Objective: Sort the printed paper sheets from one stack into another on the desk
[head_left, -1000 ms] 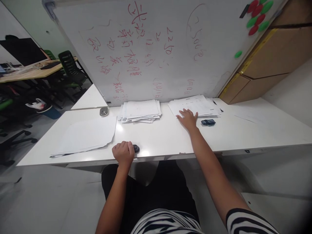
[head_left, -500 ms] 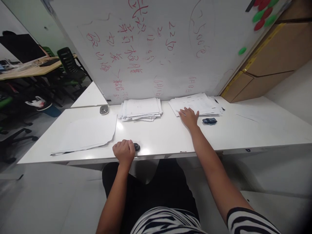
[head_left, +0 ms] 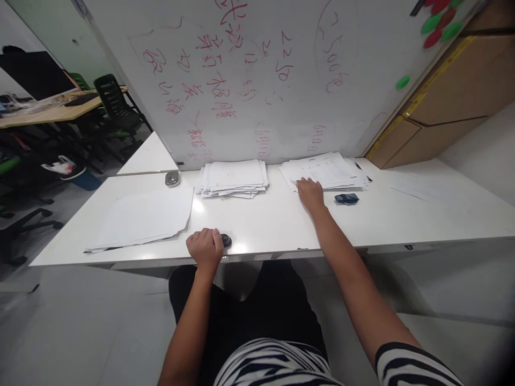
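Observation:
My left hand (head_left: 205, 247) is curled into a fist near the front edge of the white table (head_left: 402, 220), wrapped round a small black object (head_left: 226, 240) whose end sticks out to the right. My right hand (head_left: 310, 193) reaches forward with fingers drawn together on the near edge of the right paper stack (head_left: 325, 170). A second paper stack (head_left: 233, 179) lies in the middle by the whiteboard. A small dark blue object (head_left: 346, 198) rests just right of my right hand.
Loose white sheets (head_left: 145, 220) lie at the left of the table. A small grey round object (head_left: 172, 178) sits by the whiteboard (head_left: 257, 80), which carries red writing. Cardboard boxes (head_left: 446, 102) stand at the back right. Chairs and a desk (head_left: 48, 112) are at the far left.
My right hand's fingers were spread flat on the right stack and have drawn together at its edge. The view has shifted slightly. My left hand has stayed put.

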Demonstrator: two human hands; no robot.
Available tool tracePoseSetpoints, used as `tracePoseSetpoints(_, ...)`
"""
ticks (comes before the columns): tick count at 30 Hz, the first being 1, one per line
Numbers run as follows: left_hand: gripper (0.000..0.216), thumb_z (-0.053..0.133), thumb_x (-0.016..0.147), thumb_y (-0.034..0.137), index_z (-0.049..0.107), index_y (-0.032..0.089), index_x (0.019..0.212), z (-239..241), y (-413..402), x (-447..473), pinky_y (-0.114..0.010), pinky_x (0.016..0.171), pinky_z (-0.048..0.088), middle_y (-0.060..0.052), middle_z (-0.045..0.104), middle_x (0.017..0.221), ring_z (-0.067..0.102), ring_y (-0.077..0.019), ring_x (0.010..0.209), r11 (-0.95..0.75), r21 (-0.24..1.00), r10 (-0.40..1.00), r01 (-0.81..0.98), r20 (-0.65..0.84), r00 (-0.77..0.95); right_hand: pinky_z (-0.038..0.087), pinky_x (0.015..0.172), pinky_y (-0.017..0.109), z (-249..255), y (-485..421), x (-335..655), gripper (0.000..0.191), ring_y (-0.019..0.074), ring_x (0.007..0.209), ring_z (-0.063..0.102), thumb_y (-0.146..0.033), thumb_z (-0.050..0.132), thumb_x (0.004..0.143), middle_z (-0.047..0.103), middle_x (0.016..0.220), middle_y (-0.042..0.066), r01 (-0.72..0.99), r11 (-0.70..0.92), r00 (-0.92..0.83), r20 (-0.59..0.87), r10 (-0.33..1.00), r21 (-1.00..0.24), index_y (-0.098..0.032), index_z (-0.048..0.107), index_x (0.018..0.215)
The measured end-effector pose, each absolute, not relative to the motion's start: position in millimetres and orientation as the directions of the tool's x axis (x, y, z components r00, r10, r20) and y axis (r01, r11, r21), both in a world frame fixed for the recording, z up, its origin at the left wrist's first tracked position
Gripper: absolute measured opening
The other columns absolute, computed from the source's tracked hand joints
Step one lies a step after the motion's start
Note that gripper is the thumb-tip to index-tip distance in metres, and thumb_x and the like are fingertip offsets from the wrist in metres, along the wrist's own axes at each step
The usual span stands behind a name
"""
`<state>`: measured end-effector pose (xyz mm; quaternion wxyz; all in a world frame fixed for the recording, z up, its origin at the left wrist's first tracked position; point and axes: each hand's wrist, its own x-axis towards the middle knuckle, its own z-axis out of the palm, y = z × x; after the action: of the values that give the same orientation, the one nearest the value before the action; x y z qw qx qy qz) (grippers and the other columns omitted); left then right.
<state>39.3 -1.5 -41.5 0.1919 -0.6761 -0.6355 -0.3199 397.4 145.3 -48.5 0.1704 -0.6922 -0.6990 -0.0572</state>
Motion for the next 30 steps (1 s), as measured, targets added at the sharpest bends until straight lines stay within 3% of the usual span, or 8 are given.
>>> tracePoseSetpoints(6,0.031,0.042,0.088,0.023,0.047,0.019,0.057,-43.3,-1.2,38.0,-0.034,0.067,0.023,-0.004,0.052,0.058,0.041,-0.0174,0.062,-0.12,0.113,0.726,0.986,0.687,0.01,0.033,0.098,0.041,-54.3,149.1,393.4,0.039,0.0274,0.115,0.054,-0.015,0.025,0.095,0.066,0.111,0.02,0.98,-0.031,0.097,0.337,0.937,-0.195,-0.008,0.059,0.114)
tracePoseSetpoints(10,0.03,0.043,0.087,0.023,0.048,0.019,0.058,-45.4,-1.5,37.1,-0.034,0.067,0.023,-0.003,0.052,0.059,0.041,-0.0172,0.062,-0.113,0.085,0.707,0.99,0.707,0.02,0.041,0.084,0.037,-54.5,151.1,393.2,0.039,0.0263,0.093,0.061,-0.017,0.023,0.095,0.068,0.095,0.019,0.967,-0.11,0.184,0.335,0.924,-0.228,-0.009,0.058,0.111)
tracePoseSetpoints(13,0.03,0.043,0.087,0.024,0.049,0.019,0.058,-46.0,-1.7,37.1,-0.034,0.067,0.023,-0.004,0.052,0.059,0.041,-0.0172,0.061,-0.117,0.105,0.706,0.987,0.708,0.008,0.042,0.08,0.036,-52.9,151.3,396.2,0.039,0.0264,0.092,0.059,-0.021,0.022,0.096,0.065,0.1,0.018,0.918,-0.191,0.322,0.371,0.871,-0.348,-0.01,0.054,0.114)
tracePoseSetpoints(18,0.031,0.042,0.087,0.024,0.048,0.02,0.057,-44.7,-1.9,38.3,-0.034,0.066,0.022,-0.004,0.052,0.058,0.041,-0.0172,0.061,-0.122,0.141,0.716,0.982,0.698,-0.011,0.041,0.086,0.037,-45.6,148.6,403.8,0.04,0.026,0.103,0.056,-0.024,0.018,0.096,0.059,0.113,0.017,0.815,-0.223,0.483,0.414,0.772,-0.536,-0.011,0.05,0.118)
tracePoseSetpoints(22,0.032,0.041,0.088,0.026,0.049,0.02,0.057,-47.1,-1.5,38.2,-0.035,0.067,0.023,-0.005,0.052,0.059,0.042,-0.0178,0.062,-0.12,0.201,0.73,0.972,0.682,-0.051,0.043,0.088,0.037,-20.9,126.4,389.7,0.041,0.0254,0.104,0.057,-0.031,0.017,0.097,0.06,0.11,0.016,0.763,-0.134,0.529,0.492,0.692,-0.633,-0.013,0.048,0.115)
tracePoseSetpoints(26,0.031,0.042,0.088,0.028,0.053,0.02,0.06,-48.8,1.3,38.9,-0.037,0.073,0.026,-0.006,0.057,0.062,0.046,-0.0196,0.067,-0.113,0.246,0.763,0.963,0.642,-0.074,0.046,0.089,0.033,6.2,74.0,349.7,0.041,0.0211,0.102,0.058,-0.044,0.018,0.097,0.059,0.105,0.012,0.657,0.112,0.554,0.578,0.599,-0.746,-0.019,0.046,0.112)
tracePoseSetpoints(30,0.024,0.045,0.089,0.035,0.062,0.021,0.079,-43.4,-2.3,40.2,-0.044,0.091,0.024,-0.009,0.067,0.085,0.053,-0.0241,0.088,-0.101,0.3,0.742,0.948,0.658,-0.129,0.049,0.091,0.036,5.3,24.6,319.0,0.041,0.0201,0.106,0.058,-0.05,0.017,0.095,0.058,0.106,0.008,0.406,0.245,0.648,0.466,0.602,-0.88,-0.024,0.044,0.113)
